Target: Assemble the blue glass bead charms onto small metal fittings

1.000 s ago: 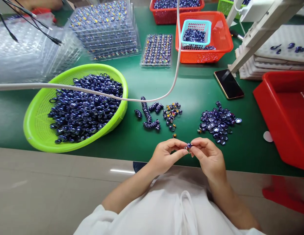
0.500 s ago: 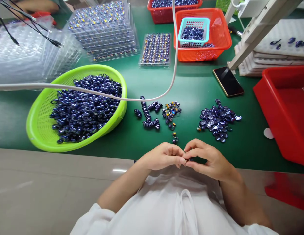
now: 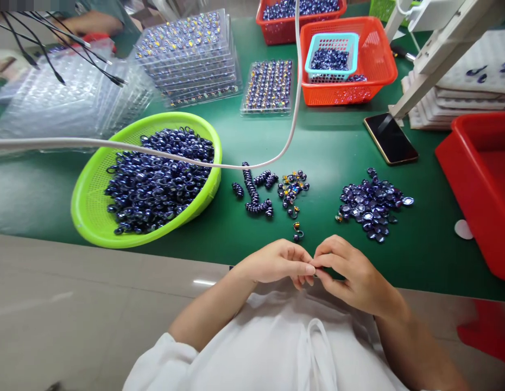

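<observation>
At the table's near edge, my left hand (image 3: pixel 282 263) and my right hand (image 3: pixel 354 272) meet with their fingertips pinched together. Whatever lies between them is too small and covered to make out. Just beyond the fingers is a single dark hook-shaped piece (image 3: pixel 297 232) with a gold end. Further on lies a small cluster of similar dark and gold pieces (image 3: pixel 292 187). To its left, shiny dark blue pieces (image 3: pixel 252 193) lie nested in rows. A loose heap of faceted blue-violet pieces (image 3: pixel 368 203) is beyond my right hand.
A lime green basket (image 3: pixel 77 203) full of dark blue pieces stands left. Behind are stacked clear trays (image 3: pixel 195 70), an orange basket (image 3: pixel 383 65) and a phone (image 3: pixel 391 138). A red bin (image 3: pixel 472 190) is at right. A white cable (image 3: pixel 295 103) loops across the view.
The view has turned slightly left, so the table's things sit further right in the picture. Both hands stay pinched together; a small reddish bit seen between the fingertips is now hidden.
</observation>
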Demonstrator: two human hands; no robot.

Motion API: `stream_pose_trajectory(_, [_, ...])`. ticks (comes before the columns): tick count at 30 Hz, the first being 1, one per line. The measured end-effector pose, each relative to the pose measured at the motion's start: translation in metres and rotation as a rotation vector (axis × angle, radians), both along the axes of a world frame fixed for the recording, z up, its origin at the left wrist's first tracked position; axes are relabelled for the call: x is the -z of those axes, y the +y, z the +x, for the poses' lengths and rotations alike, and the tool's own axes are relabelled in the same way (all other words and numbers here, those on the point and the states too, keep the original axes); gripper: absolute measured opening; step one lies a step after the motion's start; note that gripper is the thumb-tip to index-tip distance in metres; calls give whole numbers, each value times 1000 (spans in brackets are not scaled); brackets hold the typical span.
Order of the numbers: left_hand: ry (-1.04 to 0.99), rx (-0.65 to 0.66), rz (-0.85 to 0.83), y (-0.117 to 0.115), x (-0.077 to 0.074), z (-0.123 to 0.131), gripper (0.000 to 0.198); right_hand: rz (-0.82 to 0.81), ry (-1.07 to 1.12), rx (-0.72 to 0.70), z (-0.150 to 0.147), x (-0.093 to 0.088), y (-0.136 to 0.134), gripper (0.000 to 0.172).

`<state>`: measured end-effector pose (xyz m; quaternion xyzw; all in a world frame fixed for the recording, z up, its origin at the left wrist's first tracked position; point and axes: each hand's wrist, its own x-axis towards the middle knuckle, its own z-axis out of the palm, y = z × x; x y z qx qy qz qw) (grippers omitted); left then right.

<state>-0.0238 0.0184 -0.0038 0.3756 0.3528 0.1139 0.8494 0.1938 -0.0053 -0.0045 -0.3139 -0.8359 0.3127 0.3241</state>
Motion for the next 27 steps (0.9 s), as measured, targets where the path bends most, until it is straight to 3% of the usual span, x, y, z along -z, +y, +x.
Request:
stream_pose_trajectory(4, [113,0,180,-4,-9,-2,35,-17,-3,22,2,2,1,23])
stream_pose_trajectory(7, [433,-168,617,-1,-11,-10,24,-50,19,145,4,3,1,18])
stream_pose_trajectory(10, [790,-345,1131,11,-2,-24,24,-108,50,280,7,5,0,15])
stream_pose_trajectory(14, [1013,-248,1525,30,15,-42,22,-161,72,319,6,8,-2,15])
stream_pose_trajectory(18, [1057,-122,1651,38,21,-50,18,-192,92,318,0,9,-3,15])
stream_pose_trajectory(22, [1012,-118,1642,36,19,-51,15,-227,88,316,-3,11,-2,15])
stream_pose_trajectory(25, [950,-194,1610,31,15,-47,13,-250,87,315,-3,11,-2,16])
stream_pose_trajectory(27, [878,-330,1577,26,10,-41,11,-254,100,337,-4,12,-3,16])
